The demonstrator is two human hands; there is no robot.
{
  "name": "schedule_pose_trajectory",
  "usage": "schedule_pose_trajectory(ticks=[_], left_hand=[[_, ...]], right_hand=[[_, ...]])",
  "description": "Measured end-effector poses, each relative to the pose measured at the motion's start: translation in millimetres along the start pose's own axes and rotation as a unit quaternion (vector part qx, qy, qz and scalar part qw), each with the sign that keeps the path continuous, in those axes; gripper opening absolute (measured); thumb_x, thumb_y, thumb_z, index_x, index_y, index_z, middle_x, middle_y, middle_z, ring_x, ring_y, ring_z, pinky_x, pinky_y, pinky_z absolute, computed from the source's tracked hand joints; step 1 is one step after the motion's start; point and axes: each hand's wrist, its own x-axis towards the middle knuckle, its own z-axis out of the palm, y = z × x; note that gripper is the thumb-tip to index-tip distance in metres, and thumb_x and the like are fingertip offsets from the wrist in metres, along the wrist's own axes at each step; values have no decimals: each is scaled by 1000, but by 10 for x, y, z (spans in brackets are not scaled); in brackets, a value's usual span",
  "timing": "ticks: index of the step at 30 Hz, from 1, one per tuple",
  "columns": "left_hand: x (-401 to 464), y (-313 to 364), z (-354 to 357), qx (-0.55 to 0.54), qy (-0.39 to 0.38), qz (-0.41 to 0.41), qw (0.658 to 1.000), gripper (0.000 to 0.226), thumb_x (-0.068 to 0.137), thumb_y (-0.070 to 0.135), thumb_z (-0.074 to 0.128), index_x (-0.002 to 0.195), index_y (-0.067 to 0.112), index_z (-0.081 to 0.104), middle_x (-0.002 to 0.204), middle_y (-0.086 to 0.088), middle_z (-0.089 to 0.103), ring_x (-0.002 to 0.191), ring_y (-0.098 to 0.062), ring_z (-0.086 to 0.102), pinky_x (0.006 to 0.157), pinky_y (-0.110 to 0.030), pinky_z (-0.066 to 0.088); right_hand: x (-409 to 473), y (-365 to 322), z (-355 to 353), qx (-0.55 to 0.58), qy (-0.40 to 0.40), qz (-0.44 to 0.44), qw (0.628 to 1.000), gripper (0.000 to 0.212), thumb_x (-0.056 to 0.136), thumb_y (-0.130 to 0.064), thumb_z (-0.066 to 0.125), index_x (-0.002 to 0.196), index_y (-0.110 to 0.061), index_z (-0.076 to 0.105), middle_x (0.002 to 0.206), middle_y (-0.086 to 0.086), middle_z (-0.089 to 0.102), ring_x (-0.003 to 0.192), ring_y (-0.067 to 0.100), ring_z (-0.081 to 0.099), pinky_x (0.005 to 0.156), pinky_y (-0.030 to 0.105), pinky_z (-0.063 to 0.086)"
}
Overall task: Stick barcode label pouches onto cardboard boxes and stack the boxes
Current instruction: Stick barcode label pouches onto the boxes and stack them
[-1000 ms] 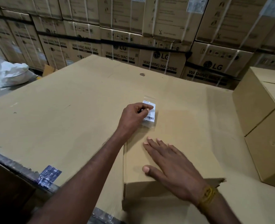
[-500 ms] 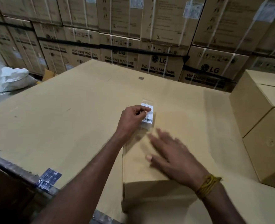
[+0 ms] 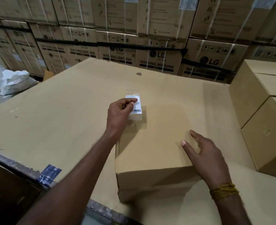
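A plain cardboard box (image 3: 153, 143) lies on a big cardboard-covered work surface (image 3: 53, 120) in front of me. My left hand (image 3: 119, 112) pinches a clear barcode label pouch (image 3: 136, 108) at the box's far left corner. The pouch holds a white label with a barcode. My right hand (image 3: 205, 156) hovers with relaxed, spread fingers over the box's near right part, touching or just above its top.
Two plain boxes (image 3: 263, 114) are stacked at the right edge. Strapped washing machine cartons (image 3: 158, 51) form a wall behind the surface. White sacks (image 3: 12, 82) lie on the floor at the left. A blue tape patch (image 3: 49, 173) marks the near edge.
My right hand has slid from the box's middle to its right side. The left hand keeps the pouch at the far left corner.
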Motion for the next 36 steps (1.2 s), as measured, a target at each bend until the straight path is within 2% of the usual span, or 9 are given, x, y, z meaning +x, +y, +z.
schedule_pose_trajectory(ticks=[3, 7, 14, 19, 23, 26, 30, 36], left_hand=[[-420, 45, -82, -21, -18, -59, 998, 22, 95, 15, 61, 102, 25, 80, 101, -7, 76, 83, -13, 63, 71, -37, 48], [-969, 117, -173, -63, -39, -100, 992, 19, 97, 13, 62, 104, 19, 79, 103, -4, 77, 88, -18, 68, 79, -43, 55], [-1348, 229, -211, -98, -71, -95, 988, 18, 97, 10, 63, 103, 15, 79, 98, -2, 77, 84, -15, 68, 67, -32, 55], [-1662, 275, -116, -120, -117, -103, 981, 18, 96, 9, 64, 102, 14, 80, 98, -3, 77, 85, -15, 68, 65, -31, 55], [-1917, 310, 154, -138, -162, -100, 972, 18, 96, 8, 63, 102, 13, 79, 99, -3, 77, 85, -13, 69, 67, -32, 56], [-2144, 369, 433, -140, -209, -99, 963, 19, 96, 7, 63, 104, 13, 79, 100, 3, 78, 86, -8, 70, 72, -29, 58], [-2426, 493, 863, -130, -291, -62, 946, 20, 96, 6, 63, 104, 16, 78, 101, 14, 77, 92, -1, 71, 74, -20, 55], [-2814, 586, 1704, -109, -380, -21, 918, 20, 96, 10, 65, 108, 16, 79, 106, 10, 76, 96, -3, 71, 76, -21, 56]], right_hand=[[-165, 44, -13, 20, 35, 7, 999, 56, 91, -57, 54, 143, -36, 49, 143, -4, 52, 124, 20, 54, 95, 42, 50], [-340, 65, -26, 34, 59, 10, 998, 51, 93, -53, 55, 140, -35, 52, 140, -3, 53, 120, 20, 56, 94, 42, 51], [-799, 91, -79, 53, 101, 25, 993, 46, 93, -47, 60, 136, -32, 58, 135, 0, 54, 115, 19, 57, 93, 37, 50], [-1246, 231, -283, 33, 128, 61, 989, 44, 93, -45, 58, 134, -31, 60, 136, 1, 53, 117, 18, 54, 89, 32, 46], [-1591, 450, -498, 31, 156, 98, 982, 42, 92, -43, 61, 132, -31, 61, 133, 4, 54, 118, 21, 54, 94, 35, 47], [-1890, 685, -692, 28, 184, 138, 973, 41, 92, -41, 63, 131, -30, 63, 131, 6, 55, 118, 22, 54, 95, 32, 45], [-2112, 972, -993, 23, 229, 173, 958, 39, 91, -40, 64, 128, -27, 65, 130, 6, 56, 117, 22, 54, 93, 32, 44], [-2244, 1571, -1471, 5, 288, 218, 933, 37, 91, -38, 65, 125, -24, 67, 129, 9, 58, 121, 26, 50, 99, 36, 40]])
